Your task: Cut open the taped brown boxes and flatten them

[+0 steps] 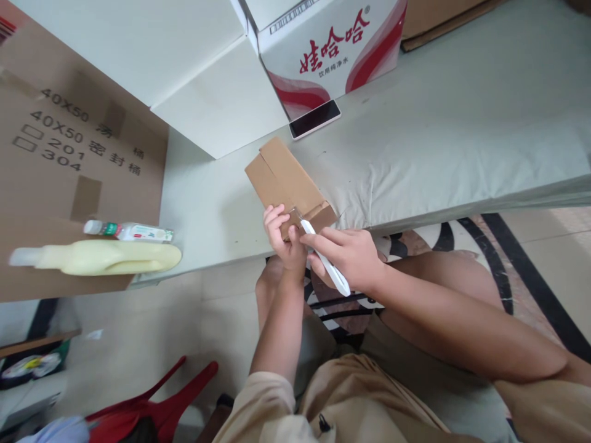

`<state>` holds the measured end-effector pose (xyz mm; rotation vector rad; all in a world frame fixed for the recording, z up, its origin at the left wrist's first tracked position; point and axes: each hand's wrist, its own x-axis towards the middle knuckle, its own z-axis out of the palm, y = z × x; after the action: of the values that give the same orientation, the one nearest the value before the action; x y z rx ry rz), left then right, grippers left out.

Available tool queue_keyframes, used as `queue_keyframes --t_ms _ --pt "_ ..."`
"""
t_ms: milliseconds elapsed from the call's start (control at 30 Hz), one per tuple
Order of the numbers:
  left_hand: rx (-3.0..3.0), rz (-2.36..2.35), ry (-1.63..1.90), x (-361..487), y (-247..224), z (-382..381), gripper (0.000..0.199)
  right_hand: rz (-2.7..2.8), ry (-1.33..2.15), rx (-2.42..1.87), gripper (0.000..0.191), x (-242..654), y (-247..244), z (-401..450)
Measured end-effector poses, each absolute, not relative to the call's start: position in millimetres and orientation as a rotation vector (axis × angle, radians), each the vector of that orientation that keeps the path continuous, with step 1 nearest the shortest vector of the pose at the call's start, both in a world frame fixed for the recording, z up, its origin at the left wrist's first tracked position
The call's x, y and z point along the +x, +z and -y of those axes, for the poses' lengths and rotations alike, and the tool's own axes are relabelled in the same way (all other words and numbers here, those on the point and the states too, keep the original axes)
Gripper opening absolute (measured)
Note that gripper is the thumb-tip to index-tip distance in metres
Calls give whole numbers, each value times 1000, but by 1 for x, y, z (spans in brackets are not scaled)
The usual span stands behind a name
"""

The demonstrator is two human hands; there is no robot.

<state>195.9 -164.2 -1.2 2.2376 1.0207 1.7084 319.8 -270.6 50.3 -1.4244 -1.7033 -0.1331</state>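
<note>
A small brown cardboard box (290,175) rests at the near edge of the covered bench, tilted toward me. My left hand (282,237) grips its near left end, with fingers bent over the cardboard. In my right hand (346,255) is a white utility knife (327,261), the fingers wrapped around its handle. The knife's thin metal tip points at the near end of the box, close to my left fingers. Whether the blade touches the cardboard I cannot tell. A flap (322,215) shows at the box's near right end.
Behind the box a phone (315,119) lies against a white and red carton (337,55). White boxes (221,92) stand at back left. To the left are a large cardboard carton (83,147), a pale yellow bottle (115,257) and a clear bottle (143,232). A red chair (184,394) is below.
</note>
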Motion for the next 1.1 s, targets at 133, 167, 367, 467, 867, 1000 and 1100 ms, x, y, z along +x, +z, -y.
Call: queue_keyframes --t_ms 133,167,367,467,867,1000,1100 --pt "2244 -1035 1705 195 -1 164 28 1694 -68 -1408 30 321 51 269" --pt "2244 -1036 1704 195 -1 164 27 1687 -43 -1417 31 321 52 269" --pt "2251 -957 1689 196 -1 164 25 1655 25 -1473 28 323 56 267" --pt "2234 -941 1683 196 -1 164 24 1626 -4 -1466 27 323 58 266" --pt "2221 -923 1715 196 1 164 27 1567 -9 -1482 26 318 62 261" --pt "2200 -899 1719 197 2 164 24 1557 -32 -1444 24 319 63 263" --pt "2190 -884 1721 196 1 164 24 1557 -17 -1491 26 317 62 263"
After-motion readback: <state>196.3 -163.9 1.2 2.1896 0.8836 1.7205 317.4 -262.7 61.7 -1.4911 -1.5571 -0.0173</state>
